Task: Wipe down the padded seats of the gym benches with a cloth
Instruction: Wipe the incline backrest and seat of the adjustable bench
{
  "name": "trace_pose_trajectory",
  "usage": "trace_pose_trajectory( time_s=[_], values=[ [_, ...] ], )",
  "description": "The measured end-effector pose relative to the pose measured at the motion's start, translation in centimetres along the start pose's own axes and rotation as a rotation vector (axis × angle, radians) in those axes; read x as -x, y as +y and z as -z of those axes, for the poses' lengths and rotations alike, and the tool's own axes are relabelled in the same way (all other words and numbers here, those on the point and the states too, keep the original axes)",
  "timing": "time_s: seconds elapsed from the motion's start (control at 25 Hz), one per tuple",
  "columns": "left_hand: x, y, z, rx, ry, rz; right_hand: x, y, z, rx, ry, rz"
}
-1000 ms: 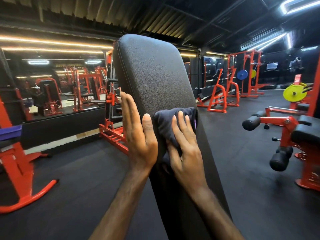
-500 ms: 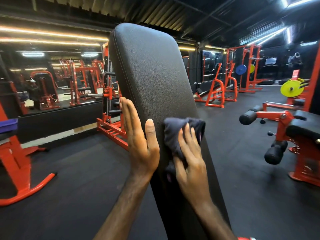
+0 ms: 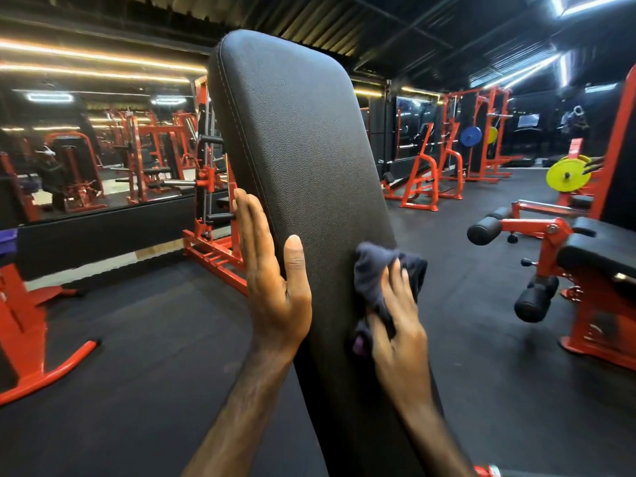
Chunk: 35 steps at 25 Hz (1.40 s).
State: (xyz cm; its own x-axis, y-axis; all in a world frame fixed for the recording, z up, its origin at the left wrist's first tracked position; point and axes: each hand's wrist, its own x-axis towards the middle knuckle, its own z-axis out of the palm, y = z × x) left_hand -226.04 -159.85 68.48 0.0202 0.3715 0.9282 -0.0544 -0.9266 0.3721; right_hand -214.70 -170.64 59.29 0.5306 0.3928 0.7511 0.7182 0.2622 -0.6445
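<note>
Straight ahead of me and close, the padded backrest (image 3: 303,173) of the bench rises steeply from the bottom of the view to a rounded top edge high above my hands, leaning a little to the left as I see it, so its long axis runs up and away from me. My left hand (image 3: 275,280) lies flat along the pad's left side edge, fingers straight and together, thumb laid on the front face, bracing it and gripping nothing. My right hand (image 3: 395,325) presses a dark bunched cloth (image 3: 378,266) against the right side of the pad, fingers spread and bent over the fabric, holding it to the vinyl; part of the cloth sticks out past the pad's right edge. The right hand is the one placed to work, and I judge that the large stretch of pad above both hands is what the next stroke has to cover, upward along that long axis, with the left hand steadying. The lower end of the pad, its frame and any seat section are cut off below the view, so I cannot tell how much padding lies down there. Another bench (image 3: 599,256) with a black pad and red frame stands well apart to the right, partly cut by the edge.
</note>
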Motion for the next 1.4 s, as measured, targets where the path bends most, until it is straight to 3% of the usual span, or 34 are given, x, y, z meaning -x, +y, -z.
trace_pose_trajectory(
  time_s=[0.08, 0.28, 0.52, 0.72, 0.8, 1.04, 1.24, 1.4],
  values=[
    [0.0, -0.1, 0.0, 0.013, 0.006, 0.0, 0.6, 0.6, 0.3, 0.0, 0.021, 0.005],
    [0.1, 0.0, 0.1, 0.021, 0.003, 0.009, -10.6, 1.9, 0.7, 0.067, 0.094, -0.04],
    [0.1, -0.2, -0.1, 0.049, 0.012, 0.003, 0.0, 3.3, 1.2, 0.054, 0.072, -0.052],
    [0.1, -0.2, 0.1, 0.056, -0.004, 0.012, -12.7, 0.6, 0.3, 0.053, 0.097, -0.024],
    [0.0, -0.3, 0.1, 0.03, 0.001, 0.006, -13.9, 0.2, 0.2, 0.065, 0.076, 0.006],
    [2.5, 0.3, -0.5, 0.021, 0.008, 0.075, 1.9, 4.2, 1.5, 0.062, 0.043, -0.03],
    [3.0, 0.4, -0.2, 0.037, -0.017, 0.065, -4.9, 5.1, 2.0, 0.047, 0.098, -0.11],
    [3.0, 0.2, -0.2, 0.053, -0.015, 0.036, 2.3, 5.0, 1.6, 0.024, 0.062, -0.127]
  ],
)
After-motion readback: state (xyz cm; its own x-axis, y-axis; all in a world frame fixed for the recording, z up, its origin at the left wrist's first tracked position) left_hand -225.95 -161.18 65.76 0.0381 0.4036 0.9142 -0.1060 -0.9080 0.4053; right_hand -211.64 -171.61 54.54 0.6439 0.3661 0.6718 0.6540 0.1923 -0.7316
